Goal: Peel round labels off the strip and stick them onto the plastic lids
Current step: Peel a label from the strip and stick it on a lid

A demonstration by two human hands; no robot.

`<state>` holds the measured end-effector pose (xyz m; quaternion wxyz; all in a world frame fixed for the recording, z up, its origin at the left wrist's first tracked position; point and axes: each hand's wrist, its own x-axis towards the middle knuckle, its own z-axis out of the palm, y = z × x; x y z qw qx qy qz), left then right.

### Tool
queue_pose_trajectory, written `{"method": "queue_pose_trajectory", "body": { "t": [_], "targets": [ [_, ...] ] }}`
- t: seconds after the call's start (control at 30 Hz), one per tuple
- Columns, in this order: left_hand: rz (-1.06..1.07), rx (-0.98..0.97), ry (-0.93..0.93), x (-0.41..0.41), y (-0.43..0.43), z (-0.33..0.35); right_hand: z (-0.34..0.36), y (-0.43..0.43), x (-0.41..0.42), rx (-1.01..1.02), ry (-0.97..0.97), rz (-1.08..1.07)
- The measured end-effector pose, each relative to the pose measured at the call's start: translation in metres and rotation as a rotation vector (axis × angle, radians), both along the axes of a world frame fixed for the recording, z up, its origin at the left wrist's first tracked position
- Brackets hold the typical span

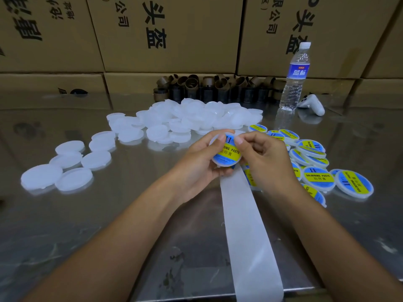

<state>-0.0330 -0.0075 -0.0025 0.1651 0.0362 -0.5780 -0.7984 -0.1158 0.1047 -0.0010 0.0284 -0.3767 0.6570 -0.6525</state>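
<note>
My left hand (pixel 199 162) holds a white plastic lid (pixel 226 152) from the left and below. A round blue and yellow label reading "SOLDERING PASTE" covers its face. My right hand (pixel 261 158) grips the lid's upper right edge, its thumb pressing on the label. Under both hands a white backing strip (pixel 246 232) runs along the metal table (pixel 109 225) toward me and hangs over the near edge. Plain white lids (pixel 187 118) are heaped behind my hands, and more lie spread at the left (pixel 65 166). Labelled lids (pixel 318 168) are piled to the right.
Stacked cardboard boxes (pixel 165 33) form a wall at the back. A row of brown cardboard cores (pixel 213 88) stands before them. To the right stand a clear water bottle (pixel 294 81) and a white handheld controller (pixel 313 104).
</note>
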Motion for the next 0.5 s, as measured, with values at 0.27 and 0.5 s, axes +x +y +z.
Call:
{"method": "queue_pose_trajectory", "body": {
  "t": [0.27,0.5],
  "targets": [
    [0.147,-0.063,0.014,-0.0010,-0.0051,-0.0033,0.0001,-0.0004,0.0015,0.050,0.023,0.003],
    [0.161,-0.125,-0.004,-0.0024,-0.0027,-0.0057,0.0011,0.0015,0.0014,0.031,-0.005,-0.026]
  ]
}}
